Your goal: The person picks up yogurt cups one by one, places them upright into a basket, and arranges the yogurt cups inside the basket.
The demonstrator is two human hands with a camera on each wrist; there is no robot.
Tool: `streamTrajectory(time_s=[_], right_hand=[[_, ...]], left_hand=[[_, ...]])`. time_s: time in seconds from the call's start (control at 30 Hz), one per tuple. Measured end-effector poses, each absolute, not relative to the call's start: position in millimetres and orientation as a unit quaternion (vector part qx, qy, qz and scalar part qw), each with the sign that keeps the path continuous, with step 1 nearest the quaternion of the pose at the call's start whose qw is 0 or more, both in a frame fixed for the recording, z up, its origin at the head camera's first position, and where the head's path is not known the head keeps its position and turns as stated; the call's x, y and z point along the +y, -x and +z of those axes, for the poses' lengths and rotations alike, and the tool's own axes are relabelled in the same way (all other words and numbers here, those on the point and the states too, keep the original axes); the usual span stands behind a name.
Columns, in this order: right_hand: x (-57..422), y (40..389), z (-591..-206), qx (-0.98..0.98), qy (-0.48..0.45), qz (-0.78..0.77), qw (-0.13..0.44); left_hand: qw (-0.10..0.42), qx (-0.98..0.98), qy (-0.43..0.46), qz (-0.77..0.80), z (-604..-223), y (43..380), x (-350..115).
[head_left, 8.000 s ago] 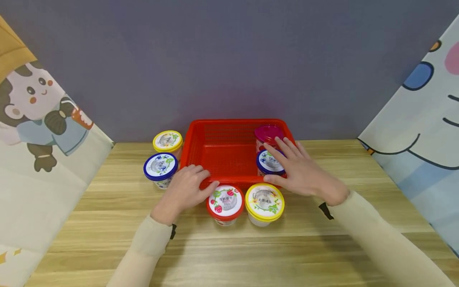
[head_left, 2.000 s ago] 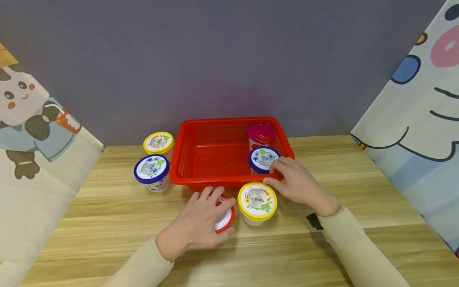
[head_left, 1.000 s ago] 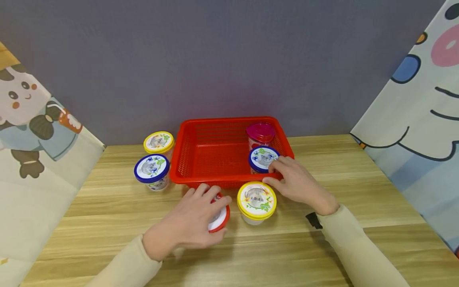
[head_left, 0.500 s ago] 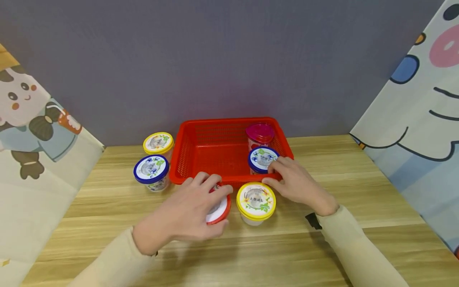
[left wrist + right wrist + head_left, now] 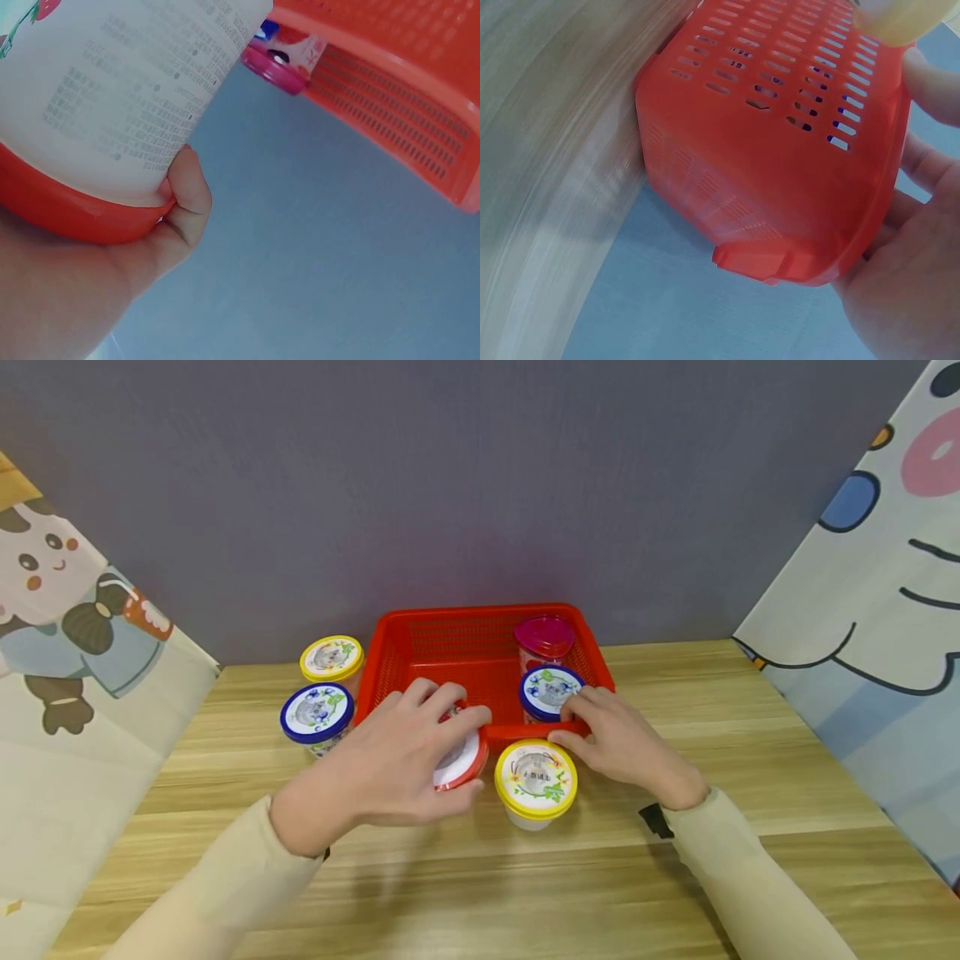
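Observation:
My left hand (image 5: 386, 760) grips a red-lidded tub (image 5: 462, 763) from above, held over the front edge of a red plastic basket (image 5: 480, 612). In the left wrist view the tub (image 5: 127, 97) has a white printed side with a strawberry picture. My right hand (image 5: 626, 745) pinches the basket's front right rim, thumb outside and fingers inside; the right wrist view shows the slotted basket wall (image 5: 757, 161). Inside the basket on the right stand a blue-lidded tub (image 5: 550, 687) and a magenta-lidded tub (image 5: 545, 637). Part of the red lid hides under my left fingers.
A yellow-lidded tub (image 5: 536, 781) stands in front of the basket, between my hands. Left of the basket are another yellow-lidded tub (image 5: 332, 657) and a blue-lidded tub (image 5: 317, 714). A grey wall (image 5: 480, 485) rises behind the wooden table (image 5: 570, 893).
My left hand left the basket's left front corner, took the red-lidded tub and raised it toward the basket. My right hand moved from above the blue-lidded tub onto the rim and stays there.

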State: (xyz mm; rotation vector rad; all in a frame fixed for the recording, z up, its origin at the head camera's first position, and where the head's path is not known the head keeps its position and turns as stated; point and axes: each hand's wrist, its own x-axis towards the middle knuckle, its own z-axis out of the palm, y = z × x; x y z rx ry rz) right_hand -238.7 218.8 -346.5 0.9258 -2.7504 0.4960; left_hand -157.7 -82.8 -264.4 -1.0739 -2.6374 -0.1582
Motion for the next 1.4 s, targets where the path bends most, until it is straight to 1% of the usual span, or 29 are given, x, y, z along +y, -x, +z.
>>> streamTrajectory(time_s=[0.23, 0.47, 0.73, 0.97, 1.4], right_hand=[[219.8, 238.8, -346.3, -0.928, -0.316, 0.169, 0.102], [220.9, 238.8, -347.3, -0.927, -0.319, 0.168, 0.107], [220.9, 238.0, -346.4, -0.927, -0.318, 0.168, 0.109], [220.6, 238.3, -345.8, -0.927, -0.318, 0.165, 0.110], [218.5, 239.2, -346.5, -0.927, -0.320, 0.162, 0.106]], left_hand=[[0.145, -0.916, 0.370, -0.055, -253.4, 172.8, -81.4], [0.113, -0.930, 0.346, -0.047, -242.2, 193.2, -78.0], [0.099, -0.940, 0.323, -0.044, -232.3, 218.3, -75.4], [0.075, -0.956, 0.279, -0.049, -222.6, 248.9, -77.6], [0.021, -0.974, 0.206, -0.093, -240.5, 299.8, -98.4]])
